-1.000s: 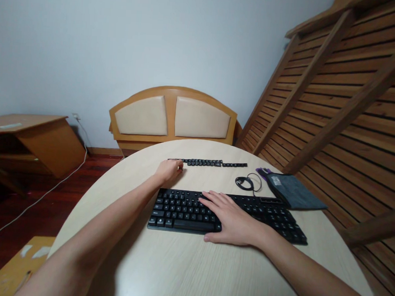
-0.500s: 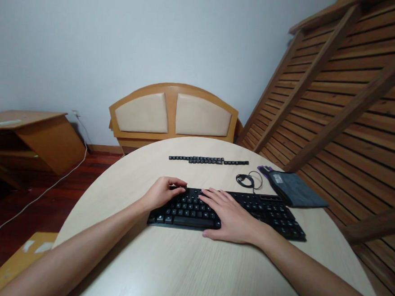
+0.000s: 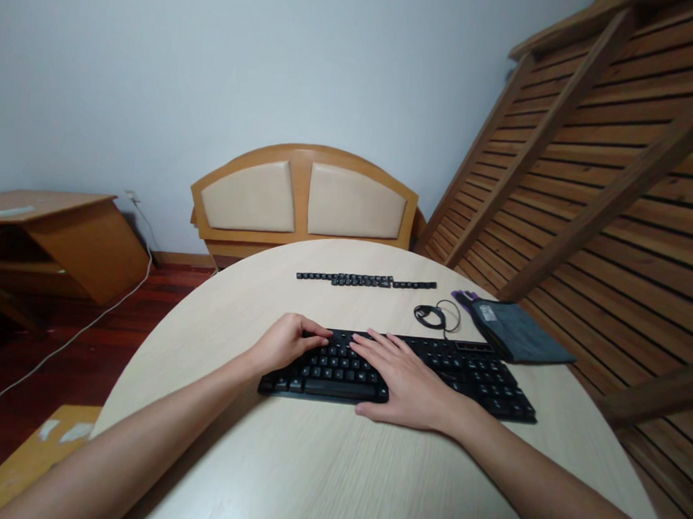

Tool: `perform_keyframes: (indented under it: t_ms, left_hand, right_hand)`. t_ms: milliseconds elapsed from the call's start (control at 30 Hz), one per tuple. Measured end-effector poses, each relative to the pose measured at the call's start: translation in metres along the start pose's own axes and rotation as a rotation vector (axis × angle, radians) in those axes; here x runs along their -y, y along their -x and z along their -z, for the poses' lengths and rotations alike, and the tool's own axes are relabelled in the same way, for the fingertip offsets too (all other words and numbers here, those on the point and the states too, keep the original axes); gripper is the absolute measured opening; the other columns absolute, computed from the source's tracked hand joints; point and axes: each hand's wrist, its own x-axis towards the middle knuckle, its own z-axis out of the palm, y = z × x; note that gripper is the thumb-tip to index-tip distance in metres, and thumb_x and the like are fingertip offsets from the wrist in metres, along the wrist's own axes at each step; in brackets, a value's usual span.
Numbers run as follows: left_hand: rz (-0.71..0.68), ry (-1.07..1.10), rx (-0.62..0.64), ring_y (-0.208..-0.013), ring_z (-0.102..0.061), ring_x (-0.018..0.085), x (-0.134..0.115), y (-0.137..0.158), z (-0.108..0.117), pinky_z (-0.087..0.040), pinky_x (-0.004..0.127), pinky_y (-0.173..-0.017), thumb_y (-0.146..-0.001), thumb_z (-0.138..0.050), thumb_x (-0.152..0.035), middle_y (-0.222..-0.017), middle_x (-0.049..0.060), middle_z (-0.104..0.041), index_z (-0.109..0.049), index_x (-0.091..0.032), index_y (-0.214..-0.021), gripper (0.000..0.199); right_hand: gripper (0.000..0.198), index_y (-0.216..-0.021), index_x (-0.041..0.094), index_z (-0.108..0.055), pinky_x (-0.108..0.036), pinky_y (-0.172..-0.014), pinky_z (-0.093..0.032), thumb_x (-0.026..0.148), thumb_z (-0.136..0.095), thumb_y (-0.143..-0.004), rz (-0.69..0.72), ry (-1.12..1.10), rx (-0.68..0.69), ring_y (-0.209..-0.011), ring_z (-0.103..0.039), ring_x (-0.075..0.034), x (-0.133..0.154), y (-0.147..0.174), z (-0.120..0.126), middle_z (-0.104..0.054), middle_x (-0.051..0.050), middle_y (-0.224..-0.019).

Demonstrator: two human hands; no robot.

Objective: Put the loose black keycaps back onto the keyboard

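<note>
A black keyboard [image 3: 338, 374] lies on the round table, its keys facing up. At its upper left, my left hand [image 3: 284, 342] brings thumb and index finger together over the top rows of keys. Whatever sits between those fingertips is too small and hidden to make out. Spread flat over the middle of the keyboard is my right hand [image 3: 406, 382], with its thumb along the front edge and its fingers covering some keys. Behind the keyboard, loose black keycaps [image 3: 362, 280] are lined up in rows.
The pale round table [image 3: 308, 462] bears a coiled black cable [image 3: 431, 318] and a dark grey cloth pouch [image 3: 525, 331] with a purple part, at the right. A wooden slatted frame [image 3: 600, 198] leans on the right. Beyond the table stands a padded headboard [image 3: 303, 201].
My left hand has shifted slightly right along the keyboard's top rows, its thumb and index fingertips pinched. My right hand has stayed nearly where it was.
</note>
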Motion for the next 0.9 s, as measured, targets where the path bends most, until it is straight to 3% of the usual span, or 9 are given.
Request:
perform_keyframes:
  t_ms: [333, 700, 900]
  left_hand:
    - [-0.129, -0.459, -0.008, -0.098, -0.069, 0.023, -0.013, 0.007, -0.002, -0.053, 0.034, -0.088, -0.091, -0.063, -0.021, -0.106, 0.002, -0.077, -0.076, -0.024, -0.105, 0.02]
    - [-0.065, -0.673, 0.0, -0.089, -0.07, 0.022, -0.031, 0.012, -0.004, -0.055, 0.032, -0.082, -0.093, -0.058, -0.021, -0.096, 0.006, -0.075, -0.076, -0.023, -0.104, 0.02]
    - [-0.144, -0.845, 0.021, -0.09, -0.068, 0.025, -0.042, 0.02, -0.014, -0.057, 0.035, -0.079, -0.098, -0.05, -0.024, -0.095, 0.01, -0.075, -0.073, -0.018, -0.097, 0.024]
  right_hand:
    - [0.094, -0.155, 0.022, -0.035, -0.054, -0.123, -0.013, 0.063, -0.069, -0.077, 0.006, -0.009, -0.007, -0.151, -0.02, -0.032, 0.001, 0.0, -0.001, -0.033, -0.009, -0.161]
    - [0.095, -0.155, 0.024, -0.035, -0.055, -0.123, -0.014, 0.063, -0.07, -0.076, 0.014, -0.021, -0.012, -0.151, -0.021, -0.033, 0.001, 0.0, -0.002, -0.033, -0.009, -0.161]
    - [0.094, -0.155, 0.024, -0.035, -0.055, -0.123, -0.014, 0.063, -0.07, -0.076, 0.008, -0.023, -0.006, -0.151, -0.021, -0.033, 0.002, 0.0, -0.001, -0.033, -0.009, -0.161]
